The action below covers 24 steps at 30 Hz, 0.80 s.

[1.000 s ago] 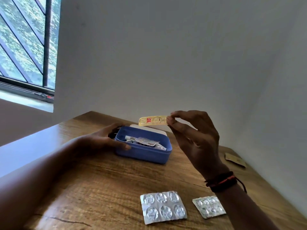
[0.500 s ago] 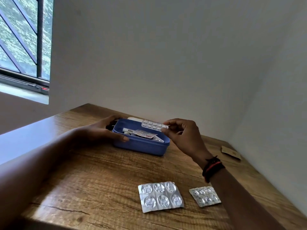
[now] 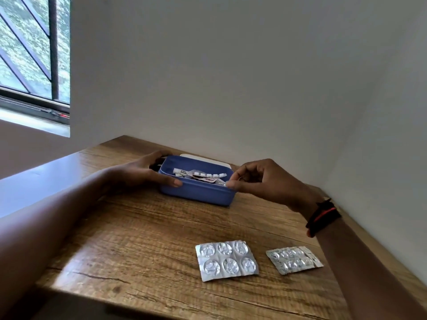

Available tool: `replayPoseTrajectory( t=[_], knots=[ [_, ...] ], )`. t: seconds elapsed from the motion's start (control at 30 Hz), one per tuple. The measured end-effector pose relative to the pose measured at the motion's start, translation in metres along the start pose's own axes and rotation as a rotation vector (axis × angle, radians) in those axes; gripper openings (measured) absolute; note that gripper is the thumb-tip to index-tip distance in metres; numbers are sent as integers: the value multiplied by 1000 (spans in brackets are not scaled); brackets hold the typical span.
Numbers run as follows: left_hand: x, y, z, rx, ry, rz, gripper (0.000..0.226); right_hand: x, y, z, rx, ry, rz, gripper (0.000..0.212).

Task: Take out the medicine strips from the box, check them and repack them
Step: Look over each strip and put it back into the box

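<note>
An open blue box [image 3: 198, 193] stands on the wooden table [image 3: 138, 239] near the wall. It holds several medicine strips and a small tube. A strip of white tablets [image 3: 209, 174] lies on top of them. My left hand [image 3: 143, 172] grips the box's left end. My right hand [image 3: 261, 181] hovers at the right rim, its thumb and forefinger curled close to the tablet strip's right end; whether they pinch anything is unclear. Two silver foil strips lie on the table nearer to me, a large one [image 3: 226, 259] and a smaller one [image 3: 293, 259].
The box's white lid [image 3: 208, 158] lies just behind it against the grey wall. The table sits in a corner, with walls behind and to the right. A barred window [image 3: 34, 54] is at the upper left. The table's front edge runs along the bottom.
My right hand held a yellow-backed strip up, turned it tablet side up and lowered it into the box. The strip now lies on the contents. The left hand stayed on the box.
</note>
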<state>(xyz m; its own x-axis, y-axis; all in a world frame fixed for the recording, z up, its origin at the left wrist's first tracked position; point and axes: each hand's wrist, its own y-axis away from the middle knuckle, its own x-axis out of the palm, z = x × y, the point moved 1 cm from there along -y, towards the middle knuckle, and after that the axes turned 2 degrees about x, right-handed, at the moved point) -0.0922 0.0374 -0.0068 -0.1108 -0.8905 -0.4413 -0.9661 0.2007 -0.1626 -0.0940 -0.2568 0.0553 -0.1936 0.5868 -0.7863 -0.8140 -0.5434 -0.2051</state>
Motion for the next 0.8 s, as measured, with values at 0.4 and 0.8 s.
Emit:
replayPoseTrajectory(
  t=[0.4, 0.8],
  knots=[
    [2, 1, 0, 7, 41, -20, 94, 17, 17, 19, 85, 367, 634, 51],
    [-1, -2, 2, -27, 14, -6, 88, 22, 9, 8, 160, 319, 496, 39]
  ],
)
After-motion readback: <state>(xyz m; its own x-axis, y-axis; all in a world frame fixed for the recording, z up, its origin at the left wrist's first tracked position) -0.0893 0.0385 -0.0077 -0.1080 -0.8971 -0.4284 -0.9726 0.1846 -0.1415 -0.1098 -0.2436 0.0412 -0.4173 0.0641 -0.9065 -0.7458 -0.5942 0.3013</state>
